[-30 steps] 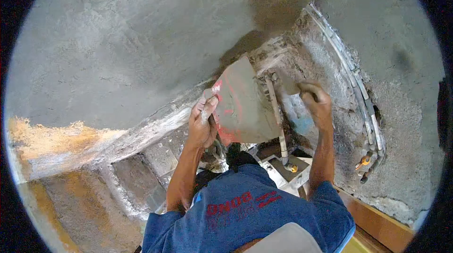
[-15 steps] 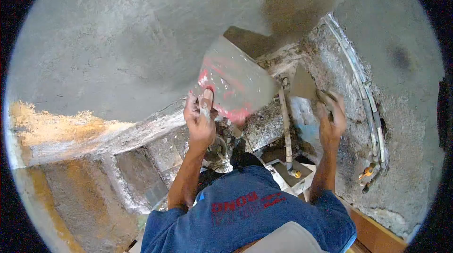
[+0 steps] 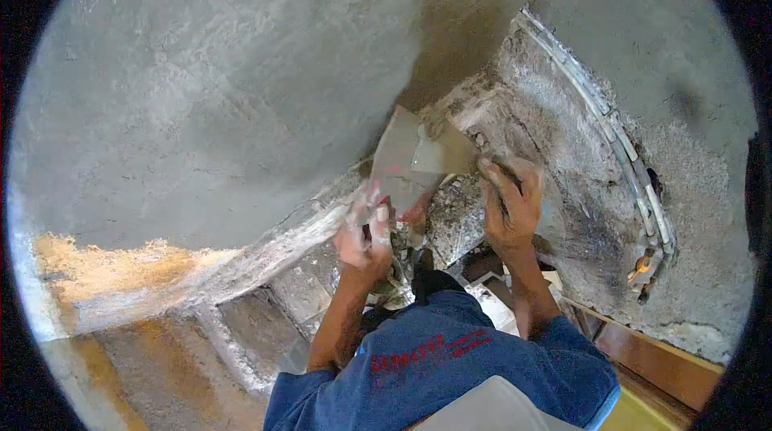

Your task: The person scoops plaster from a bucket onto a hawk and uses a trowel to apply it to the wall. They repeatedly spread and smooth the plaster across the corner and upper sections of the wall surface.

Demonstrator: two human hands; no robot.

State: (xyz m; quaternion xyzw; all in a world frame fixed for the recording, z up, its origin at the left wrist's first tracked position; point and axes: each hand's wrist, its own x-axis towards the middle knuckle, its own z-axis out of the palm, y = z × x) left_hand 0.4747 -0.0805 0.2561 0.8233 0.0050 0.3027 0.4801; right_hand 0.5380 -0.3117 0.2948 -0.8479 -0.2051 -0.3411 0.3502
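In my left hand (image 3: 366,242), closed and blurred, is a flat grey plate with red smears (image 3: 388,149), its lower edge gripped between thumb and fingers. My right hand (image 3: 515,204) pinches a small trapezoid scraper (image 3: 445,149) by its narrow end. The scraper's blade points left and overlaps the upper right part of the plate in this view. Just above both tools lies the grey plastered wall (image 3: 241,93), with a darker brown-grey patch (image 3: 454,37) near the corner.
Rough unplastered masonry (image 3: 555,141) shows in the corner, with conduits (image 3: 595,105) running down the right wall. An orange fitting (image 3: 641,264) hangs at their lower end. Exposed brickwork (image 3: 161,367) fills the lower left, and wooden boards (image 3: 659,359) lie at lower right.
The plate has come lower and turned more edge-on. My right hand has moved left, bringing the scraper over the plate. The camera view has shifted as well.
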